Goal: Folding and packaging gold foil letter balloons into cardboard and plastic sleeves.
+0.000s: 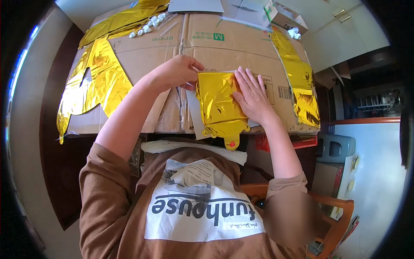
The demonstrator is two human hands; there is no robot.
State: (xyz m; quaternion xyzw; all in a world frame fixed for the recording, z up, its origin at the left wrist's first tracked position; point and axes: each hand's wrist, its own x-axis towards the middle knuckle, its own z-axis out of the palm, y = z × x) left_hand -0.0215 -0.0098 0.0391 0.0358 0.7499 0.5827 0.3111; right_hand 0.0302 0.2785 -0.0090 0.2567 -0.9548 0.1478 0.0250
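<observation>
A folded gold foil balloon (220, 105) lies on flattened cardboard (207, 47) that covers the bench, close to the near edge and right in front of the person. Its long axis runs away from the person toward the far side, with a small round valve tab (232, 143) hanging over the near edge.

The left hand (179, 71) sits at the balloon's upper left corner, its grip closed in a pinch on the foil edge there; whether a white sheet (194, 110) lying under the balloon is also caught in the pinch cannot be told. The right hand (252, 97) lies flat and open on the balloon's right side, fingers spread and pointing away from the person, pressing the foil down and holding nothing. So the balloon lies between the two hands, to the right of the left hand and mostly to the left of the right, with both touching it.

Well to the left a large gold foil shape (97, 80) lies spread out, and a long gold foil strip (299, 80) lies along the right. Small white bits (148, 25) and a small box (284, 16) sit at the far end.
</observation>
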